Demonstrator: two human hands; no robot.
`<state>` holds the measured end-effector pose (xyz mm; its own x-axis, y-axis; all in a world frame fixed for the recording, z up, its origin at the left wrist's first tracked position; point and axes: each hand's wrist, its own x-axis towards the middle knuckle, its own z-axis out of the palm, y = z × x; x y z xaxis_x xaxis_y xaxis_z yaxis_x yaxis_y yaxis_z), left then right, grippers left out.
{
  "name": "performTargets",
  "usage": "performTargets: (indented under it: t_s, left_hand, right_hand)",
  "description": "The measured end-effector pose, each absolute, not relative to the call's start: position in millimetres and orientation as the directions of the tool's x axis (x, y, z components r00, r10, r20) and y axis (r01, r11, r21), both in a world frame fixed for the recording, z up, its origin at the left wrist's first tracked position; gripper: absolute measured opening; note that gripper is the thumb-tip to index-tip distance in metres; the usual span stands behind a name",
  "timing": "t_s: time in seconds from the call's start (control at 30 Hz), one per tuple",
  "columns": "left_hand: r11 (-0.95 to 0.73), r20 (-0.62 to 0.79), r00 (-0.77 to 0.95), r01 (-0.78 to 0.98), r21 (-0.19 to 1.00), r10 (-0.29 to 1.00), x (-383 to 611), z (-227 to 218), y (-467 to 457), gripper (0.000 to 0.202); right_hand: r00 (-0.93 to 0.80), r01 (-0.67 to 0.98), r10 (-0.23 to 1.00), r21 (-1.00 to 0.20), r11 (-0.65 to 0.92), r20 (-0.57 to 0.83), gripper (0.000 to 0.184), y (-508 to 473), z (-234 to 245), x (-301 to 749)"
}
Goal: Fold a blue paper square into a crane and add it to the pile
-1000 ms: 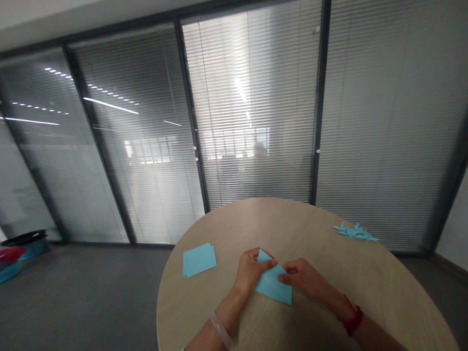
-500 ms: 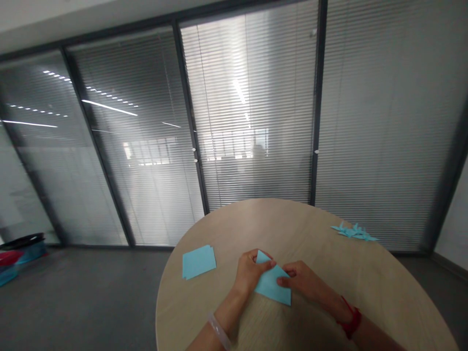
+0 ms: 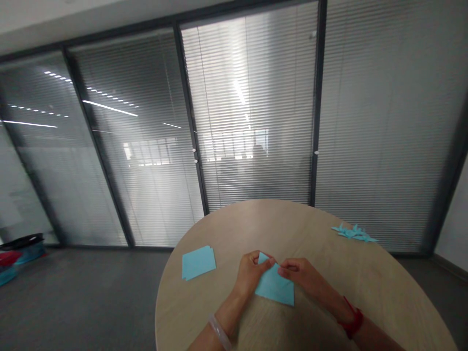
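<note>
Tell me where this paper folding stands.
Done: a pile of folded blue paper figures at the table's far right. In hand: a partly folded blue sheet, pinched between the left hand and right hand. Left: a small stack of flat blue paper.

Daylight is being filtered through the venetian blinds (image 3: 252,107) behind the glass partition (image 3: 109,170), while ceiling lights are being mirrored on it as white streaks. Soft shadow is being cast on the wooden table (image 3: 226,234) by the left forearm (image 3: 223,321) and right forearm (image 3: 329,300) near the blue paper (image 3: 274,290). The edges are being bowed by wide-angle distortion, and the background beyond the blinds is being blurred.
</note>
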<state>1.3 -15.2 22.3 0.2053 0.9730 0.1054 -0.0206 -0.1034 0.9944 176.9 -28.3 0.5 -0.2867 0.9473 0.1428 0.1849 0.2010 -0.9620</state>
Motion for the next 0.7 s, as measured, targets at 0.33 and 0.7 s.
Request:
performTargets:
  t_s: [0.33,0.7]
  left_hand:
    - [-0.065,0.091,0.227,-0.119,0.991,0.970,4.7,22.0,-18.6,0.050]
    - [-0.095,0.106,0.139,-0.082,0.992,0.985,3.3,25.6,-19.5,0.052]
  right_hand:
    - [-0.292,0.191,0.941,-0.954,0.232,0.171,0.039,-30.3,5.8,181.5]
    - [-0.289,0.278,0.944,-0.929,0.245,0.163,0.039,-30.8,4.7,179.3]
